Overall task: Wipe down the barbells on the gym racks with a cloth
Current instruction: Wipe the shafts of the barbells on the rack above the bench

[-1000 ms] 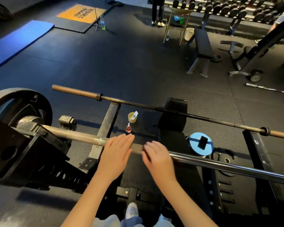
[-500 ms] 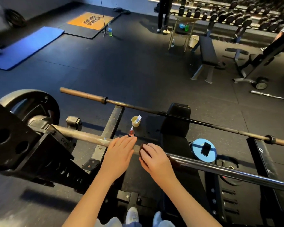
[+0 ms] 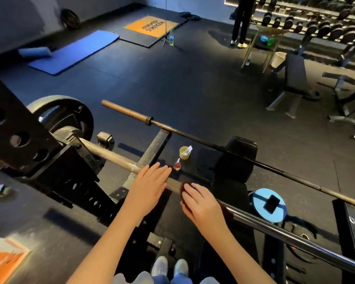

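Observation:
The near barbell [image 3: 275, 228] lies across the rack from upper left to lower right, its shaft pale and dusty at the left and shiny at the right. My left hand [image 3: 149, 186] rests flat on the shaft with its fingers straight. Just to its right, my right hand [image 3: 201, 206] cups a dark cloth [image 3: 183, 186] over the shaft; most of the cloth is hidden under my palm. A second, rusty brown barbell [image 3: 217, 146] lies on the far side of the rack.
A black weight plate [image 3: 70, 115] sits on the near bar's left end, behind the rack upright [image 3: 19, 138]. A black bench [image 3: 236, 162] stands under the bars. A yellow cup [image 3: 185, 153], a small pink bottle [image 3: 177, 165] and a blue disc [image 3: 260, 208] carrying a phone lie on the floor. A person stands by the far dumbbell rack.
My head has tipped up, showing more of the room. My right hand's fingers have flattened along the bar and the dark cloth now shows at their tips. My left hand stays put.

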Motion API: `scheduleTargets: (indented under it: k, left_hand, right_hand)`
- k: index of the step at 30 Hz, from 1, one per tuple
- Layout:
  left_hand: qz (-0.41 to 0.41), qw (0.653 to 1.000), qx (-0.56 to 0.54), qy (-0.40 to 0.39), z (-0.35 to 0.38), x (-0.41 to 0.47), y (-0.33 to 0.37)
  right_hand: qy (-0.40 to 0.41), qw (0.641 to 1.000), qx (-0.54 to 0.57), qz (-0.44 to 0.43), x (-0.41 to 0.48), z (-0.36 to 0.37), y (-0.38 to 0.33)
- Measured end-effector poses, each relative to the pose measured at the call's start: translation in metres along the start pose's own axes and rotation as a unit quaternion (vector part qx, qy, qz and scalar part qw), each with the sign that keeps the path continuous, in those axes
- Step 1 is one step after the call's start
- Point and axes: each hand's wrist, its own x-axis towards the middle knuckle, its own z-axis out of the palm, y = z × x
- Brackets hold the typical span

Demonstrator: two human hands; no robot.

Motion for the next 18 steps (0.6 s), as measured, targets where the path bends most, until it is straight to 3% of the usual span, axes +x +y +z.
scheduleTargets:
  k: [3,6,14,18]
  left_hand:
    - [-0.028,0.999,-0.010,-0.018,-0.001,-0.003,0.004]
    - [-0.034,0.999,-0.017,-0.030,-0.003,-0.002,0.004]
    - [-0.044,0.999,-0.009,-0.024,-0.006,-0.003,0.009]
    - [-0.055,0.998,-0.001,-0.029,-0.008,-0.004,0.011]
  right_hand:
    - [0.041,0.998,0.003,0.049,-0.018,-0.010,0.009]
    - [0.032,0.995,0.022,0.095,0.009,0.004,-0.003]
    - [-0.006,0.996,0.052,0.065,0.003,-0.004,0.008]
    - [0.005,0.993,0.052,0.104,0.009,-0.001,0.001]
